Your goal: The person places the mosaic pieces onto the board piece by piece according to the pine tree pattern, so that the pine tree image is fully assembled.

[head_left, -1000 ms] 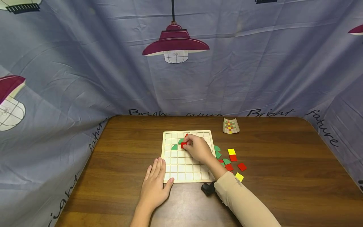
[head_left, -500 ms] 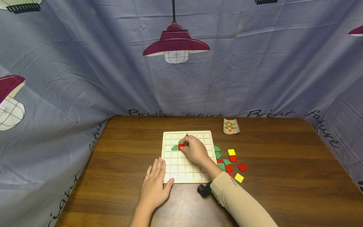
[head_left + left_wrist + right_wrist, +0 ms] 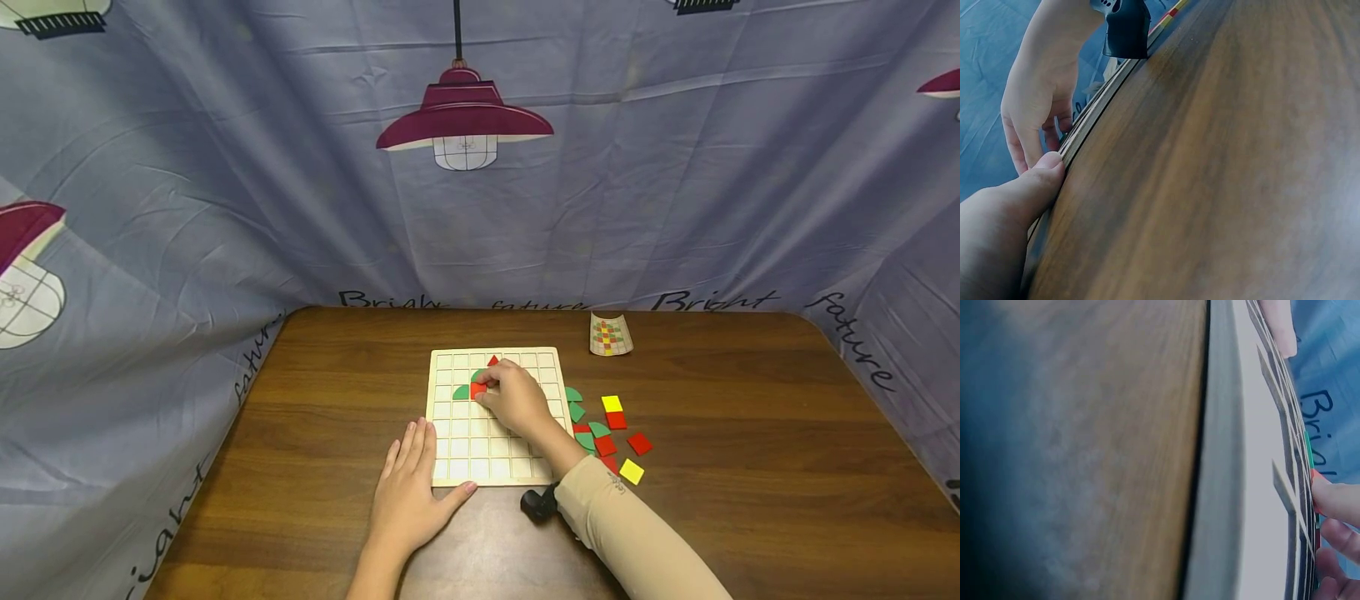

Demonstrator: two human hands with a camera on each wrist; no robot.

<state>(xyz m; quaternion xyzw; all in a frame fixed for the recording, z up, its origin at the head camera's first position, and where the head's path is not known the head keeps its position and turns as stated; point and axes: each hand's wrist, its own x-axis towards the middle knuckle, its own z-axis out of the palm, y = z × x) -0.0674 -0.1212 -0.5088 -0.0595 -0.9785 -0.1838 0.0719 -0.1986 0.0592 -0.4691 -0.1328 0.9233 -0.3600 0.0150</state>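
A pale wooden grid board [image 3: 487, 450] lies on the table. My right hand [image 3: 519, 402] is over its upper middle, pinching a red square tile [image 3: 477, 391] in a cell beside a green quarter-circle tile [image 3: 461, 392]. Another green tile [image 3: 477, 375] and a red triangle tile [image 3: 493, 361] lie in cells above, partly behind the fingers. In the right wrist view the thumb [image 3: 1335, 501] touches the red tile's edge. My left hand [image 3: 408, 492] rests at the board's lower left corner with straight fingers, its thumb [image 3: 1044, 172] along the front edge.
Right of the board lie several loose tiles, among them a yellow square [image 3: 632, 472], a red square [image 3: 640, 443] and a green quarter-circle [image 3: 573, 394]. A small pattern card [image 3: 611, 335] stands curled at the back. A black wrist camera [image 3: 538, 505] hangs by the right wrist.
My right hand has shifted slightly left with the red square tile, to the cell beside the green quarter-circle. The left thumb has spread right along the board's front edge.
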